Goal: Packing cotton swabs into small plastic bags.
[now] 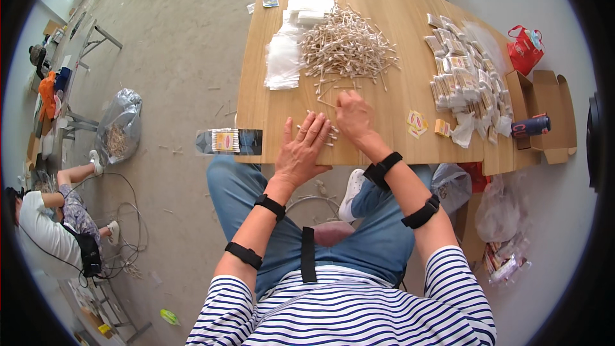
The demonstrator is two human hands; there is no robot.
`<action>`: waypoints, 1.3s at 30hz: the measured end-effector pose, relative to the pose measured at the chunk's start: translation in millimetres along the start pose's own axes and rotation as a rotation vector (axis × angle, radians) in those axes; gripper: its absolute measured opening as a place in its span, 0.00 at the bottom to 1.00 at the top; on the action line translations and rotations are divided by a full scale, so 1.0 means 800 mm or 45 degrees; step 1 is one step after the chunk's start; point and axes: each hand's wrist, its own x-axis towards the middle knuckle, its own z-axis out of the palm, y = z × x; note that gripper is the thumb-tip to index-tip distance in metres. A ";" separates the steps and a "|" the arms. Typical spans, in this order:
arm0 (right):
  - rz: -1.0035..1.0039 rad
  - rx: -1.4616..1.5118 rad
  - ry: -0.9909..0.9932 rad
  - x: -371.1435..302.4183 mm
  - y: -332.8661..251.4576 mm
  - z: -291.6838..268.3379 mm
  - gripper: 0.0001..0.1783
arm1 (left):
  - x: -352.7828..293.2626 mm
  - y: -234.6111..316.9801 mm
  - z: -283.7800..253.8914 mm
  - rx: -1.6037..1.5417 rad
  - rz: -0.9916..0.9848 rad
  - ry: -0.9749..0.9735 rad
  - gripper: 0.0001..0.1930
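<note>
My left hand lies flat near the front edge of the table, fingers stretched over several cotton swabs whose tips poke out beside it. Just to its right, my right hand is closed, with its fingers curled down at the tabletop. Loose swabs lie against its left side; whatever is between its fingertips is hidden. Beyond both hands rises a big heap of cotton swabs. Clear plastic bags are stacked left of the heap.
Packed swab bags are piled on the right, near yellow cards, an open cardboard box and a dark bottle. A swab pack rests at the table's left edge. Another person sits far left by a filled plastic bag.
</note>
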 end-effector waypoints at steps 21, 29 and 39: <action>-0.148 0.167 -0.021 -0.002 -0.007 -0.003 0.05 | -0.004 -0.001 0.003 -0.044 -0.034 0.053 0.58; -0.242 0.225 0.039 -0.027 -0.006 0.011 0.04 | 0.000 0.001 0.000 -0.040 -0.001 0.052 0.61; 0.104 -0.019 0.208 -0.048 0.048 -0.027 0.03 | -0.001 0.001 -0.003 -0.042 -0.017 0.040 0.61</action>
